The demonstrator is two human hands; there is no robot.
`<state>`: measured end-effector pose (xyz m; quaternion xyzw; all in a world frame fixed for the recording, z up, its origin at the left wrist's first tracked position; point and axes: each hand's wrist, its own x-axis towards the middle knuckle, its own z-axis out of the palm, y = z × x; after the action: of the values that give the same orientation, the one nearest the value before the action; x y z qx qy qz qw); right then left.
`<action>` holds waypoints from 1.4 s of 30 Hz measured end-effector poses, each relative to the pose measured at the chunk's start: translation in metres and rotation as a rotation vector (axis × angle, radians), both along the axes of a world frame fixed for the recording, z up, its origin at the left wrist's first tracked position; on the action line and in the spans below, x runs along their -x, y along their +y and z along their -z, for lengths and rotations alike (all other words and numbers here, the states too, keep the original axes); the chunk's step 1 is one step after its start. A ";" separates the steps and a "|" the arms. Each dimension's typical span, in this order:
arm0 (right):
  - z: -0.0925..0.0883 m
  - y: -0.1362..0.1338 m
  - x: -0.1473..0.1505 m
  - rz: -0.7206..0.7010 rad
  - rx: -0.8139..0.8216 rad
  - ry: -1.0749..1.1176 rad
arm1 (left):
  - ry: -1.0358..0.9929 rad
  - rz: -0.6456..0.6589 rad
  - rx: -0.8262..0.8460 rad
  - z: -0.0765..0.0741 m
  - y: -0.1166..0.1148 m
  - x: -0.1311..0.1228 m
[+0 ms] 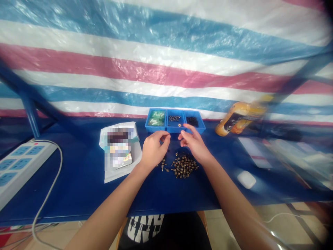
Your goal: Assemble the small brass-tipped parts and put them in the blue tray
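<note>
My left hand (153, 147) hovers over the blue table (78, 180) with its fingers curled in a pinch; what it holds is too small to make out. My right hand (194, 142) is just to its right, fingers bent toward the left hand, also pinched on something tiny. Below and between both hands lies a pile of small dark metal parts (183, 166), with a few strays (163, 165) to its left. Just beyond the fingertips stands a blue three-compartment tray (174, 121) holding green bits, brass bits and black bits.
A phone on a white bag (119, 149) lies left of the hands. A power strip (18, 163) with a cable sits at the far left. An orange bottle (239, 119) lies at the right, with a small white case (246, 179) and papers near it. A striped tarp hangs behind.
</note>
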<state>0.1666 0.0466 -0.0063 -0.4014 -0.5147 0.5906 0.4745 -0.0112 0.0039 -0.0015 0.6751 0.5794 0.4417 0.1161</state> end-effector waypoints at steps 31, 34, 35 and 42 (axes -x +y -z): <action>0.007 0.006 -0.028 -0.309 -0.586 -1.032 | 0.071 -0.073 0.045 0.004 0.002 0.003; 0.009 0.005 -0.025 -0.255 -0.618 -1.060 | 0.075 -0.064 0.052 0.004 0.001 0.002; 0.009 0.005 -0.024 -0.241 -0.625 -1.072 | 0.074 -0.060 0.049 0.004 0.001 0.002; 0.012 0.010 -0.018 -0.087 -0.645 -0.894 | 0.067 -0.022 0.032 0.004 0.001 0.001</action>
<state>0.1851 0.0569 -0.0185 -0.4257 -0.8370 0.1939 0.2840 -0.0121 0.0047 -0.0056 0.6813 0.5972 0.4107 0.1024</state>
